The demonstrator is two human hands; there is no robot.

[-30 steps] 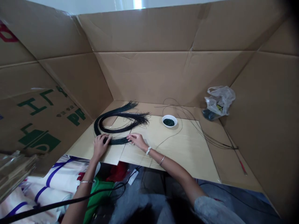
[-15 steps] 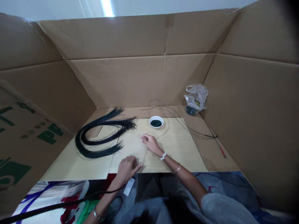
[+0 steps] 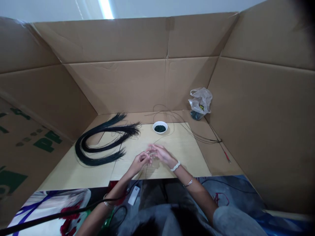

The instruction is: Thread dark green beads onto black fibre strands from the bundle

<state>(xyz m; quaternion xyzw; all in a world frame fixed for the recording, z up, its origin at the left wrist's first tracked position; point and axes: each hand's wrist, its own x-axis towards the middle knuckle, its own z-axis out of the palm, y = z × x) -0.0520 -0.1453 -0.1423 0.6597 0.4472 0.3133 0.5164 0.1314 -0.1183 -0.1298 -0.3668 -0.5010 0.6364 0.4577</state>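
Observation:
Over the front middle of the board, my left hand (image 3: 140, 162) has its thumb and fingertips pinched together on a thin dark strand (image 3: 146, 170). Part of that strand hangs below the fingers, and another stretch curves from the hands toward the bowl. My right hand (image 3: 161, 154) meets the left from the right side, its fingers stretched out and a little blurred by motion. Any small item between the fingertips is too tiny to make out. Just beyond the hands stands a white bowl (image 3: 154, 129) of small dark green pieces (image 3: 160, 128), which look like beads.
Thick bundles of dark strands (image 3: 85, 144) curve across the left side. Loose long strands (image 3: 182, 119) trail to the back right, near a red-tipped tool (image 3: 226, 156). A clear plastic bag (image 3: 200, 101) sits in the corner. Cardboard walls (image 3: 118, 85) surround the board (image 3: 182, 164).
My left hand has lifted from the board's front edge and moved forward to the right. My right hand has come slightly nearer, so the fingers now meet. The camera view has shifted a little.

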